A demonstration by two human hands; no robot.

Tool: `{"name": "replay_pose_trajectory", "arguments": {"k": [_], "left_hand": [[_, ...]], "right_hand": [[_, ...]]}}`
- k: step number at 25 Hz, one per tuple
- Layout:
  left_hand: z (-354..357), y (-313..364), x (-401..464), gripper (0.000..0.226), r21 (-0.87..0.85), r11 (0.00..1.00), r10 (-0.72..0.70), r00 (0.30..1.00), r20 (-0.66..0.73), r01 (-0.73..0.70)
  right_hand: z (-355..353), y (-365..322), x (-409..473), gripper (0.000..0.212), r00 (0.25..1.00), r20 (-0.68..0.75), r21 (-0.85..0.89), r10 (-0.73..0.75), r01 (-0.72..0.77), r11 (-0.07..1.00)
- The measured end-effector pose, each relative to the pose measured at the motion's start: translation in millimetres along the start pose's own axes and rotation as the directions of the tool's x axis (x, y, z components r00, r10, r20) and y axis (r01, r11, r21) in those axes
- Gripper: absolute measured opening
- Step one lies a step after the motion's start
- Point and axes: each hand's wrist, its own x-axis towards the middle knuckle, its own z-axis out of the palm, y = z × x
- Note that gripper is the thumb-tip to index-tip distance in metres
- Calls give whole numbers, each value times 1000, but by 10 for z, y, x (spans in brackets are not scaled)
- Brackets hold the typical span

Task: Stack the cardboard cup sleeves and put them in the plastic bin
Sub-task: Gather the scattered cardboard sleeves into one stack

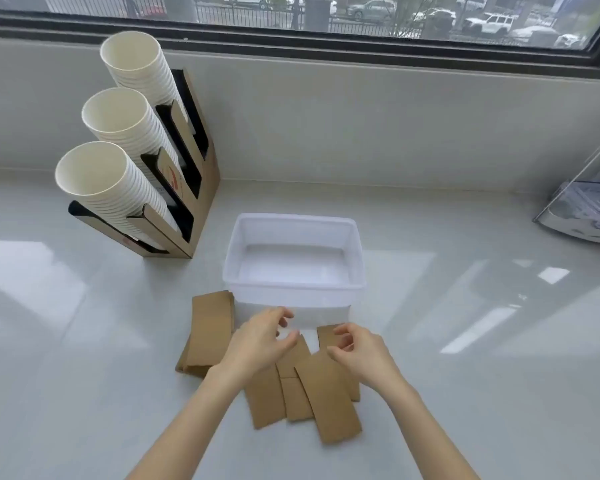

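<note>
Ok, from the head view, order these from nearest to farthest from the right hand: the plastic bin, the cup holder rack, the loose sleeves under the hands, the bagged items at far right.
From the right hand:
1. Loose sleeves, directly beneath it.
2. Plastic bin, just ahead, slightly left.
3. Bagged items at the right edge and cup holder rack at far left: too close to call.

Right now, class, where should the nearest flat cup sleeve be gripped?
Grip the nearest sleeve by its near short end, probably from the right and above. It lies flat on top of the others, that end overhanging onto bare counter, so fingers can slide under.
</note>
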Motion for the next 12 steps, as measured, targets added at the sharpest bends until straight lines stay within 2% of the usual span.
{"name": "replay_pose_trajectory", "arguments": {"k": [5,9,12], "left_hand": [[297,-67,-89,42,85,995,-66,986,152,54],[465,-100,-118,42,109,993,-48,990,130,34],[536,-102,-147,41,150,989,-25,992,121,7]], "right_hand": [[229,110,-48,55,993,76,-124,86,-76,989],[366,144,-57,63,996,48,-234,70,-57,971],[424,118,-53,61,999,24,-251,45,-38,967]]}}
